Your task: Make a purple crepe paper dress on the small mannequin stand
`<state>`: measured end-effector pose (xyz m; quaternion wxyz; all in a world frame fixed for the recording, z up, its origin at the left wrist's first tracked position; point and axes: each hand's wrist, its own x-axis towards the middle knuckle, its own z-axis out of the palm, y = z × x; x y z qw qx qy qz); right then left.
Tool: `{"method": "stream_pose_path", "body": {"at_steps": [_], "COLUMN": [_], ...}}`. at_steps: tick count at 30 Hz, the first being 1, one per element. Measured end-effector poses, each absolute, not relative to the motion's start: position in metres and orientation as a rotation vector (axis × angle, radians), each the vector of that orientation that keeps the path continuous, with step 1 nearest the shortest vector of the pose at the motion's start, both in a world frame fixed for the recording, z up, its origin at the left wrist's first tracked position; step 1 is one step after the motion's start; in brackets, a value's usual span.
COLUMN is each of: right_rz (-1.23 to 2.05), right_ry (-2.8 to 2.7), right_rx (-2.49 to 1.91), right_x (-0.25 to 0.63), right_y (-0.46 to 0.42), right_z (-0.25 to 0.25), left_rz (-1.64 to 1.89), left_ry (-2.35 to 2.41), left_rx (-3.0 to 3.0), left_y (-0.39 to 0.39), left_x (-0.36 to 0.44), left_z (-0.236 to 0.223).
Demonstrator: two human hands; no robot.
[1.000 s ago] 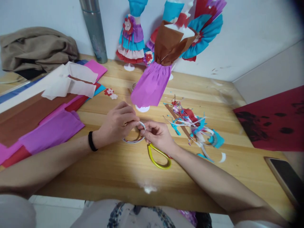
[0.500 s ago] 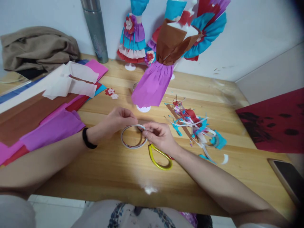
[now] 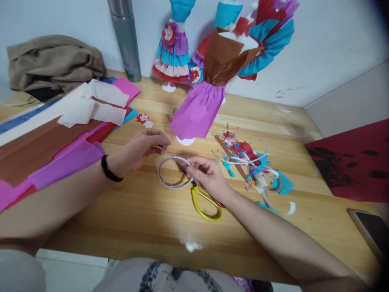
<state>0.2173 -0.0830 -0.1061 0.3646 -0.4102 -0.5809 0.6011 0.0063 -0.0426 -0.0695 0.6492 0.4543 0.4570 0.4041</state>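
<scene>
My right hand (image 3: 204, 172) pinches the right side of a thin white ring, which looks like a narrow roll of tape (image 3: 160, 177), held tilted over the wooden table. To its upper left, my left hand (image 3: 148, 145) is closed, thumb against fingers. A thin pale strip (image 3: 162, 150), apparently the tape's end, shows at those fingertips and leads toward the roll. Below my right hand lie scissors (image 3: 207, 215) with yellow and red handles, their blades partly hidden by that hand. Just beyond stands a small dress form in a brown and purple paper dress (image 3: 197, 109).
Coloured paper sheets (image 3: 39, 150) lie at left, near two paper flowers (image 3: 142, 118). Scraps (image 3: 249, 158) are heaped at right. Against the wall stand a bottle (image 3: 127, 44) and other dressed forms (image 3: 172, 52). A brown cloth (image 3: 57, 63) and a phone (image 3: 369, 231) sit at the sides.
My left hand has moved off the roll, up and left, with a thin strip now showing at its fingers. My right hand keeps hold of the roll; the view has shifted slightly.
</scene>
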Motion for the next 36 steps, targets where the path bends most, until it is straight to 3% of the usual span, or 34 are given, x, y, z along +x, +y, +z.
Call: {"method": "stream_pose_path", "body": {"at_steps": [14,27,36], "right_rz": [1.433,1.414,0.771], "right_ry": [-1.235,-1.645,-2.425], "right_rx": [-1.119,-0.930,-0.482], "right_x": [0.217,0.221,0.224], "right_y": [-0.081,-0.089,-0.093], "right_z": [-0.112,-0.106,-0.104], "left_rz": [1.072,1.019,0.995], "left_ry": [1.346,1.295,1.207], "left_rx": [1.395,1.430,1.339], "left_y": [-0.035,-0.044,-0.055], "left_x": [-0.020,-0.018,-0.013], "left_z": [-0.051,-0.036,-0.023]}}
